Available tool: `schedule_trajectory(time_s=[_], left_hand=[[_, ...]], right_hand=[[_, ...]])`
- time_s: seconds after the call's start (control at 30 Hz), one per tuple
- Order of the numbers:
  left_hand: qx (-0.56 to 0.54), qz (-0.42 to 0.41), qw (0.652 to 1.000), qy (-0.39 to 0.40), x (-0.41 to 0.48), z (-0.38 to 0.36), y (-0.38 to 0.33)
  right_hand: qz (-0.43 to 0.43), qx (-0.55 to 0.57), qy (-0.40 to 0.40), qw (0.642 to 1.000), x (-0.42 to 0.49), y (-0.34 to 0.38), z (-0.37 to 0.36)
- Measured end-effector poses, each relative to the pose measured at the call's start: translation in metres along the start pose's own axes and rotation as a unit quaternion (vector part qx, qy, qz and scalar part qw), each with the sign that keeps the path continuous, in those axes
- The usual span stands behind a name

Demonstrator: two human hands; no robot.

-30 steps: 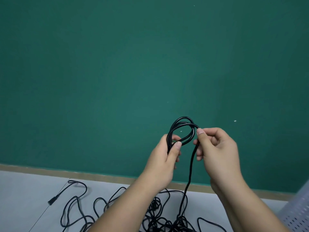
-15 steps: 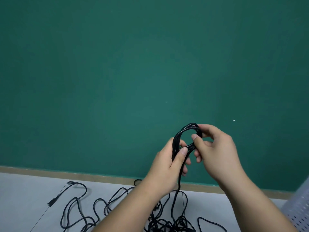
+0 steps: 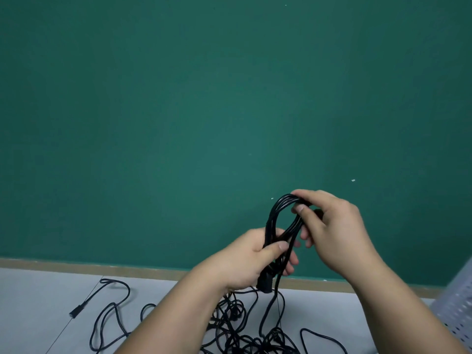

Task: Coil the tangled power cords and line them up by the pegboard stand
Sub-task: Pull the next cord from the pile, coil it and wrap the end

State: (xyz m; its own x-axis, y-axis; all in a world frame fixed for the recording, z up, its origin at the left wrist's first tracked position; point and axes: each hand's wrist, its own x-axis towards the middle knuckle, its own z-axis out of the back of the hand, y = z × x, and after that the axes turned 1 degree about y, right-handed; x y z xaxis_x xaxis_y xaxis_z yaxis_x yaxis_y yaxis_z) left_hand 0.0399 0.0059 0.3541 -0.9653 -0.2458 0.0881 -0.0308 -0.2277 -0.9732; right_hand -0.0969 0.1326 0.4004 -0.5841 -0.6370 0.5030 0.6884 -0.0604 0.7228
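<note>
Pinching coil (image 3: 274,215) top with right hand (image 3: 332,226), gripping its base with left hand (image 3: 245,264); one loop fuller than before, tangle (image 3: 237,325) below coil unfinished.

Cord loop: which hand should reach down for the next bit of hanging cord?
Probably the right hand. It only pinches the top of the cord loop, while the left hand grips the loop's lower end and should hold it together. The hanging cord drops just below.
</note>
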Motion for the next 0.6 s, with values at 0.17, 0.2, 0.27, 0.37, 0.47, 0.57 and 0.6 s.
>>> schedule_trajectory(time_s=[0.17, 0.2, 0.27, 0.37, 0.47, 0.57, 0.6], left_hand=[[0.062, 0.046, 0.997, 0.021, 0.006, -0.007, 0.007], [0.061, 0.048, 0.997, 0.013, 0.007, -0.010, 0.011], [0.004, 0.054, 0.999, -0.002, 0.005, -0.014, 0.017], [-0.038, 0.058, 0.997, -0.028, 0.005, -0.013, 0.019], [-0.012, 0.040, 0.998, -0.052, 0.006, -0.016, 0.016], [0.105, 0.011, 0.991, -0.078, 0.004, -0.018, 0.014], [0.178, 0.000, 0.980, -0.091, 0.003, -0.018, 0.013]], right_hand=[[-0.061, 0.099, 0.067, 0.991, 0.002, 0.000, -0.004], [-0.076, 0.118, 0.084, 0.987, 0.002, -0.001, -0.006], [-0.106, 0.162, 0.109, 0.975, 0.001, -0.002, -0.008], [-0.129, 0.225, 0.134, 0.957, 0.000, 0.002, -0.009], [-0.048, 0.039, 0.133, 0.989, -0.002, 0.005, -0.015], [-0.046, -0.037, 0.071, 0.996, 0.000, 0.000, -0.022], [-0.056, -0.020, 0.055, 0.997, 0.001, -0.002, -0.023]])
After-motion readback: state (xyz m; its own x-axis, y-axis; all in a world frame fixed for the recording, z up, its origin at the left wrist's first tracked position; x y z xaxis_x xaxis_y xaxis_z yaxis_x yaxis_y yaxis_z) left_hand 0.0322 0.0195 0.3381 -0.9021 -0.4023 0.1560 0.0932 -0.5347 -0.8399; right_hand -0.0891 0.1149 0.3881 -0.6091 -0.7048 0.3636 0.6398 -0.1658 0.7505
